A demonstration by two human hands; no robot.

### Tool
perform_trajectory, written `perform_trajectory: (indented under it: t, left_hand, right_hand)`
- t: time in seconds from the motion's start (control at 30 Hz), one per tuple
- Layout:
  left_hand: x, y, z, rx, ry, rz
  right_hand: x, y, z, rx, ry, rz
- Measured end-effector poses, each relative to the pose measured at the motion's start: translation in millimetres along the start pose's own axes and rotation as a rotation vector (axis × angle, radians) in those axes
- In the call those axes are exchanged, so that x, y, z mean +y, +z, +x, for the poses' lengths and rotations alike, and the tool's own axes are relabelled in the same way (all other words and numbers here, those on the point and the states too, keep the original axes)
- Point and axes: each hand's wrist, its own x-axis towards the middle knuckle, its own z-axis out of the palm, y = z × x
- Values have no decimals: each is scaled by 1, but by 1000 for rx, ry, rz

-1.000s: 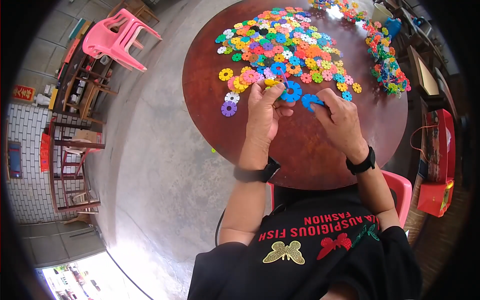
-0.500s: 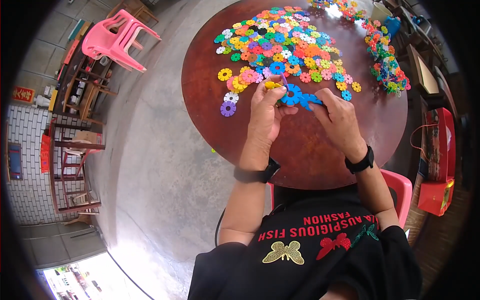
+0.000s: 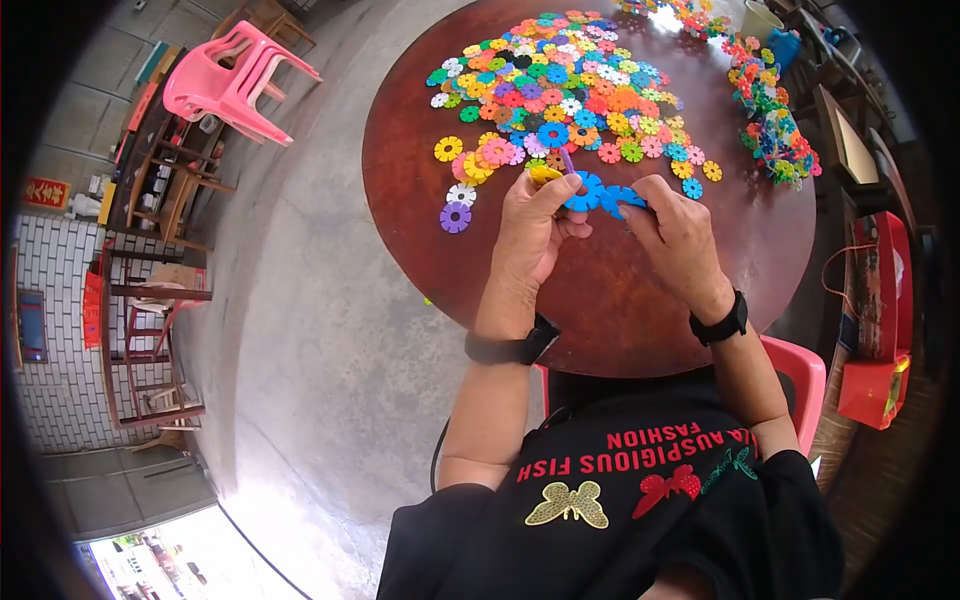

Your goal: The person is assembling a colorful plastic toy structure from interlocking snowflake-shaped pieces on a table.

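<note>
My left hand pinches a blue snowflake-shaped plastic disc and also carries a yellow disc and a purple one near the thumb. My right hand pinches a second blue disc. The two blue discs touch edge to edge just above the round dark-red table. A wide heap of many-coloured discs lies just beyond my fingers. A black band sits on each wrist.
A built chain of joined discs runs along the table's far right. Loose purple, white and yellow discs lie left of my left hand. Pink plastic chairs stand on the concrete floor at far left. A red seat is under me.
The two blue discs were apart a second ago. My hands have brought them together and lifted them slightly toward the heap.
</note>
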Motion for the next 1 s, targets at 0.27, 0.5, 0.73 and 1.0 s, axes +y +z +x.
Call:
perform_trajectory:
  t: [0.27,0.5,0.73,1.0]
  left_hand:
    - [-3,0,1,38,-48,-79]
    - [-3,4,-1,88,-9,9]
    - [2,2,-3,-1,-21,72]
    - [-2,-1,0,58,-34,43]
  right_hand:
    - [-2,-1,0,14,19,13]
    - [-1,1,-2,49,22,4]
    - [0,-1,-2,36,37,30]
    - [2,7,-6,24,-62,-152]
